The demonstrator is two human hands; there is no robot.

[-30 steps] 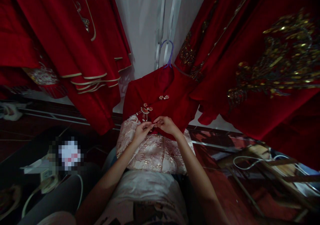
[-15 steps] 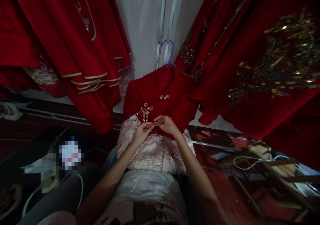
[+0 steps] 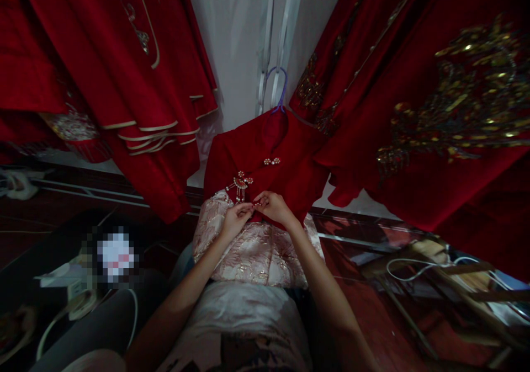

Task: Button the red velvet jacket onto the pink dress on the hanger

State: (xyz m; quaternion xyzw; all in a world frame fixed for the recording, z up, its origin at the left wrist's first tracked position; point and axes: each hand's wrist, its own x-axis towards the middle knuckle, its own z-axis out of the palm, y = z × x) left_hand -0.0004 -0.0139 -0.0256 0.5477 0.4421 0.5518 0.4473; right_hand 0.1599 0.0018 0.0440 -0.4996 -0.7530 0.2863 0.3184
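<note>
A red top hangs from a purple hanger in front of me. Its front carries a flower-shaped beaded clasp and a fan-shaped ornament with dangling beads. Below the red part lies shiny pale pink brocade. My left hand and my right hand meet low on the top's front, both with fingers pinched. Between their fingertips shows a small beaded clasp, mostly covered by the fingers.
Red garments with pale piping hang at the left, and red garments with gold sequins at the right. A wooden frame with a white cord stands lower right. A power strip sits lower left.
My hands stay at the same spot with only slight finger movement; a bit more of the small beaded clasp shows between them. The garments hang as before.
</note>
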